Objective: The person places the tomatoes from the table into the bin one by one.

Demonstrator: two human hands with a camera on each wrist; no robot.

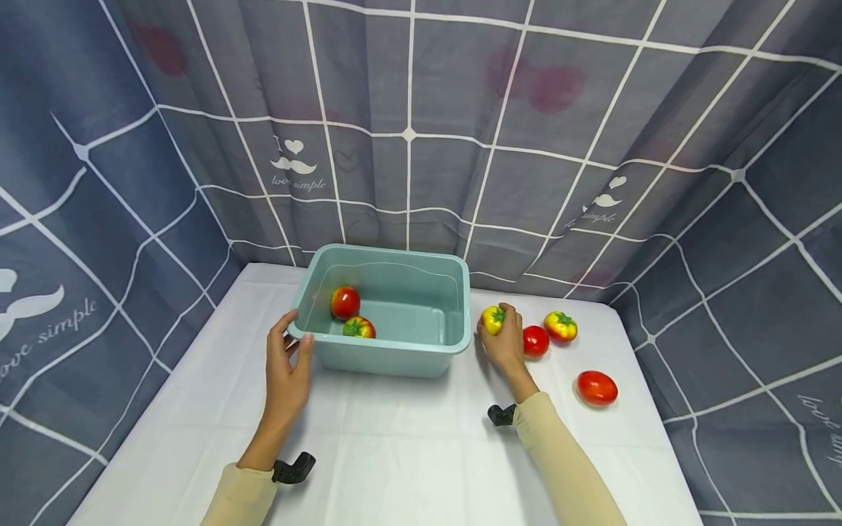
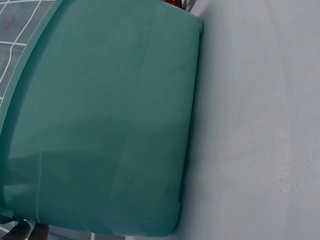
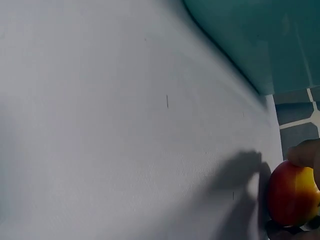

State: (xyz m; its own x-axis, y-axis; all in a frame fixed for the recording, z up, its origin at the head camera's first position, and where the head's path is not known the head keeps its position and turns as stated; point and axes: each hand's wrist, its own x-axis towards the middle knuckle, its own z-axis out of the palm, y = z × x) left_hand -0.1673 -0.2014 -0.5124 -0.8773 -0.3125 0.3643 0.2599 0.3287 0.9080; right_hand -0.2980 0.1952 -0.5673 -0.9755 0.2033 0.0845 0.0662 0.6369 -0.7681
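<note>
A light teal plastic bin [image 1: 388, 358] stands on the table. My left hand [image 1: 287, 376] holds its left front corner, thumb and fingers at the rim; two dark fingertips [image 2: 37, 231] show at the bin's edge in the left wrist view. Inside the bin lie a red tomato-like fruit [image 1: 345, 302] and a red-yellow fruit [image 1: 359, 327] with a green leafy top. Right of the bin, my right hand [image 1: 505, 343] grips another red-yellow fruit [image 3: 290, 195] with a green top, low over the table. Part of it is hidden by the fingers.
Right of my right hand sit a round red fruit [image 1: 536, 342], a red-yellow fruit [image 1: 560, 327] and an oblong red fruit [image 1: 596, 388]. A white cloth [image 1: 395, 453] covers the table. Grey checked curtains [image 1: 434, 175] hang around the back and sides.
</note>
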